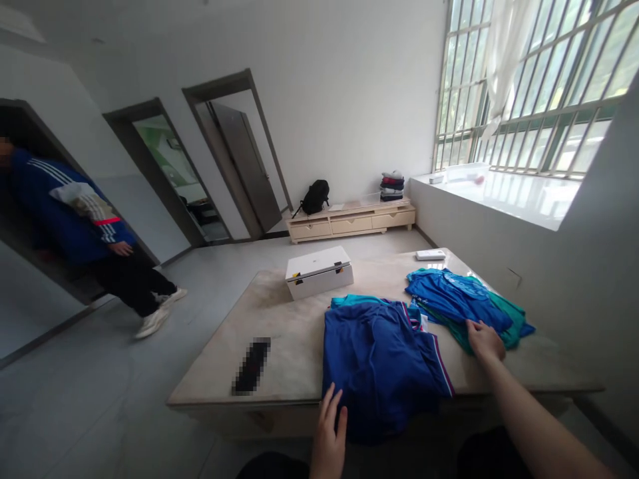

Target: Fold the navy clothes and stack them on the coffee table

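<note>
1. Your left hand [329, 436], fingers spread flat, rests on the dark blue striped-trim garment [379, 362] at the beige table [279, 332] near edge.
2. Your right hand [484, 340], fingers loose and open, touches the blue-and-teal clothing pile [462, 303].

Home living room, low TV cabinet [351, 223], barred window [539, 86], interior doorways [234, 159]

White walls [349, 100], grey floor [100, 399] – pretty bare room. Barred window [539, 86] on the right lets in daylight, low cabinet [349, 223] by the far wall, two open doorways [200, 173] on the left.
</note>
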A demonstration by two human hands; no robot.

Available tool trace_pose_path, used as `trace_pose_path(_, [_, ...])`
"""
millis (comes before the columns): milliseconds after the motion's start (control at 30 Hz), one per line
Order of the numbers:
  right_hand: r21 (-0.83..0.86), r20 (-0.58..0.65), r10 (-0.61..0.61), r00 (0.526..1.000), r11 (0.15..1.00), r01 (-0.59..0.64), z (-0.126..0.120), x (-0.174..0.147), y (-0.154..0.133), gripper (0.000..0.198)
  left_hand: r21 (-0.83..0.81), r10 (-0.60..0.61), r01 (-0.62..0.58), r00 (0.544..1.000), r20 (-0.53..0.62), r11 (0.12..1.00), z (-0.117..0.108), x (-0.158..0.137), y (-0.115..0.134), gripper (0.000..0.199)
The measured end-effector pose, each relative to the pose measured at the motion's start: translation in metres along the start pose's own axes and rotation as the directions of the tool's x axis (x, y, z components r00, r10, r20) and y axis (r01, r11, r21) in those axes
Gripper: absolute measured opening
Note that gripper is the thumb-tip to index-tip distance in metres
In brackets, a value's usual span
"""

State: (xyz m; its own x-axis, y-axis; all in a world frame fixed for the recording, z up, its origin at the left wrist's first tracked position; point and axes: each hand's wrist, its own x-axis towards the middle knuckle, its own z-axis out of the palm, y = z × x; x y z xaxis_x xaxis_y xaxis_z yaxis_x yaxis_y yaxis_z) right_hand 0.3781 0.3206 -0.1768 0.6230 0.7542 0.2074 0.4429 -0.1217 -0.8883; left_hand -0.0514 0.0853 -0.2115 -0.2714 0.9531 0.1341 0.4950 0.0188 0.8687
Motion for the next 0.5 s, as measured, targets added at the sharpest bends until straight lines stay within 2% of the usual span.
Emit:
trace_pose_path(133, [0.15, -0.14, 0.187, 0.972, 0.975, -0.166, -0.001, 0.001, -0.026, 0.016, -0.037, 0.028, -0.034, 0.988, -0.154, 0.999, -0.001, 0.003, 0.012, 0.046])
trace_pose_path(233, [0.332, -0.227, 0.276, 0.934, 0.924, -0.192, 0.0, 0.011, -0.051, 0.022, -0.124, 0.001, -0.026, 0.979, -0.202, 0.992, -0.003, 0.006, 0.029, 0.053])
trace_pose_path(300, [0.469, -0.228, 0.305, 0.924, 0.866, -0.17, 0.0, 0.022, -0.073, 0.025, -0.172, -0.01, -0.025, 0.979, -0.203, 0.985, -0.004, 0.005, 0.044, 0.054])
trace_pose_path(367, [0.598, -0.174, 0.288, 0.942, 0.791, -0.131, -0.003, 0.03, -0.098, 0.026, -0.239, -0.041, -0.003, 0.984, -0.176, 0.971, -0.004, 0.002, 0.059, 0.054])
trace_pose_path(433, [0.707, -0.095, 0.218, 0.971, 0.702, -0.088, -0.012, 0.026, -0.126, 0.027, -0.382, -0.102, 0.058, 0.99, -0.096, 0.922, -0.005, -0.002, 0.074, 0.054])
trace_pose_path(500, [0.774, 0.04, 0.012, 0.999, 0.632, -0.038, -0.028, 0.008, -0.153, 0.033, -0.575, -0.141, 0.15, 0.988, 0.061, 0.804, -0.009, -0.005, 0.087, 0.058])
